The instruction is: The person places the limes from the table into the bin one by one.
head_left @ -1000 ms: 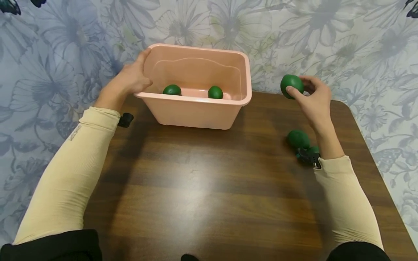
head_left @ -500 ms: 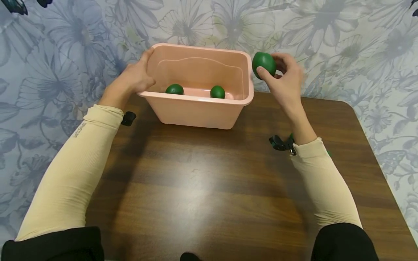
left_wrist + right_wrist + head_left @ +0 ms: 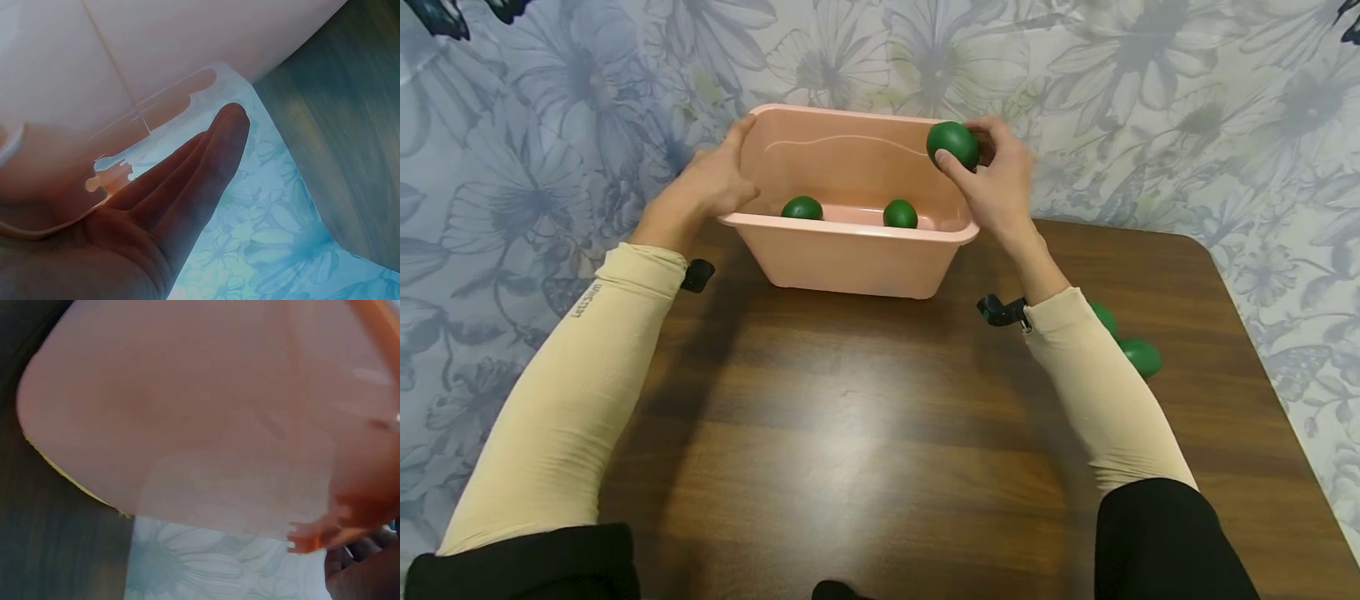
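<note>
A pink plastic bin (image 3: 853, 258) stands at the table's back edge, two green lime-like fruits (image 3: 802, 208) lying inside. My left hand (image 3: 715, 179) holds the bin's left end, its thumb over the rim; in the left wrist view the fingers (image 3: 206, 162) stretch straight along the outside. Over the bin's right end, my right hand (image 3: 1003, 171) pinches another smooth green lime-like fruit (image 3: 953, 145) between thumb and fingers. The right wrist view catches only part of that hand (image 3: 369, 572) at the bottom right corner, with the fruit hidden behind the bin wall.
Two more green fruits (image 3: 1140, 357) sit on the brown wooden table (image 3: 850, 433), partly covered by the right sleeve (image 3: 1097, 383). Directly behind the table rises a flower-patterned wall covering (image 3: 1150, 125).
My right hand has carried its green fruit leftward from the table's right side to over the bin's right end. My left hand has stayed on the bin.
</note>
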`<state>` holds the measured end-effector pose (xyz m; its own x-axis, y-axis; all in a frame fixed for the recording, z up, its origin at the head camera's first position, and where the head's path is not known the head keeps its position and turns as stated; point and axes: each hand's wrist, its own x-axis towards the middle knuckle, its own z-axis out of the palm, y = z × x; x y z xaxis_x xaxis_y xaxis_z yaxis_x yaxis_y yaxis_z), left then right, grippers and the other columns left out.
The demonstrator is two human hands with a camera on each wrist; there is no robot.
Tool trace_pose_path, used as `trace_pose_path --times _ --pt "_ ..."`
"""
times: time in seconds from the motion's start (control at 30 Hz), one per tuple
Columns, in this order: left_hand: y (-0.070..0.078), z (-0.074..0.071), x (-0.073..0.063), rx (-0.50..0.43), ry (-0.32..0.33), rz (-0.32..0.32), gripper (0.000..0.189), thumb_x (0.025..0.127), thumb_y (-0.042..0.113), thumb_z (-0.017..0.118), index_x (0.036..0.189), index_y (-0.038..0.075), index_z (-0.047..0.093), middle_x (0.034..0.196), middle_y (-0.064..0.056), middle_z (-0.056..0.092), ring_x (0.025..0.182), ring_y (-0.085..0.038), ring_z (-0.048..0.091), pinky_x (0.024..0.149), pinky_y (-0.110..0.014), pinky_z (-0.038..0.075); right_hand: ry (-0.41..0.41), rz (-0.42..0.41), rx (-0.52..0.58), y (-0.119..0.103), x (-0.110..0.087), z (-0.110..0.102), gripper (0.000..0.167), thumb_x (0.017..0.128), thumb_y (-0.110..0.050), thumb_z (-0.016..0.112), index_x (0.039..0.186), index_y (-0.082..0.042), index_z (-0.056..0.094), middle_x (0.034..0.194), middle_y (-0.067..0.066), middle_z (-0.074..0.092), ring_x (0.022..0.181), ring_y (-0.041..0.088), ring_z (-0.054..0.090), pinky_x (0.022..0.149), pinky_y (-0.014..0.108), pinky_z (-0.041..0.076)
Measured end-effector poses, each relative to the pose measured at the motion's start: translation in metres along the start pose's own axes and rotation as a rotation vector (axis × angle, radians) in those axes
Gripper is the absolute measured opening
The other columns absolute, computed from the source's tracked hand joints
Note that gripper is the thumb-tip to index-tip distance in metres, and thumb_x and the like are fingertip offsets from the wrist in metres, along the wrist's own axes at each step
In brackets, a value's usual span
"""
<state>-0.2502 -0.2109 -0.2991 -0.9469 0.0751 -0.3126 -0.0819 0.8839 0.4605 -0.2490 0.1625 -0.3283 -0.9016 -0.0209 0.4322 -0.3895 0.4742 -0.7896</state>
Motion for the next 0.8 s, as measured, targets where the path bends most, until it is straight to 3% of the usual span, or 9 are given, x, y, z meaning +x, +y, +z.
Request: trace_pose_path --times 0.23,0.43,0.57,0.8 --pt "-0.0002 0.0025 0.0015 -0.014 0.004 -0.007 0.106 0.098 0.014 0.055 0.164 0.046 -0.021 0.166 -0.041 0.019 0.149 -0.057 0.033 0.115 -0.065 0.037 -0.023 -0.017 -0.025 0.0053 -0.0032 0.0061 0.051 0.094 -0.029 0.079 0.136 -0.004 0.062 0.128 0.012 0.069 0.111 0.019 0.065 0.091 0.021 0.047" --pt "-0.0020 0.0023 0.0013 -0.021 0.025 0.017 0.106 0.096 0.011 0.054 0.166 0.042 -0.019 0.165 -0.040 0.023 0.148 -0.056 0.032 0.117 -0.065 0.035 -0.059 0.019 -0.031 0.0030 -0.0042 0.0058 0.059 0.095 -0.029 0.079 0.142 -0.003 0.056 0.137 0.012 0.066 0.122 0.021 0.063 0.102 0.028 0.047" --pt "-0.0030 0.0039 0.0016 -0.026 0.024 0.017 0.105 0.096 0.011 0.053 0.166 0.042 -0.018 0.165 -0.040 0.024 0.148 -0.056 0.034 0.117 -0.064 0.035 -0.083 0.049 -0.039 0.0021 -0.0053 0.0046 0.064 0.096 -0.029 0.078 0.148 -0.002 0.050 0.144 0.012 0.064 0.130 0.020 0.060 0.109 0.026 0.044" --pt "-0.0031 0.0036 0.0013 -0.035 0.028 0.019 0.105 0.096 0.012 0.053 0.166 0.043 -0.018 0.168 -0.037 0.020 0.152 -0.055 0.027 0.118 -0.065 0.034 -0.079 0.022 0.030 0.0036 -0.0048 0.0043 0.054 0.099 -0.016 0.074 0.144 0.002 0.051 0.142 0.017 0.064 0.131 0.024 0.060 0.111 0.026 0.043"
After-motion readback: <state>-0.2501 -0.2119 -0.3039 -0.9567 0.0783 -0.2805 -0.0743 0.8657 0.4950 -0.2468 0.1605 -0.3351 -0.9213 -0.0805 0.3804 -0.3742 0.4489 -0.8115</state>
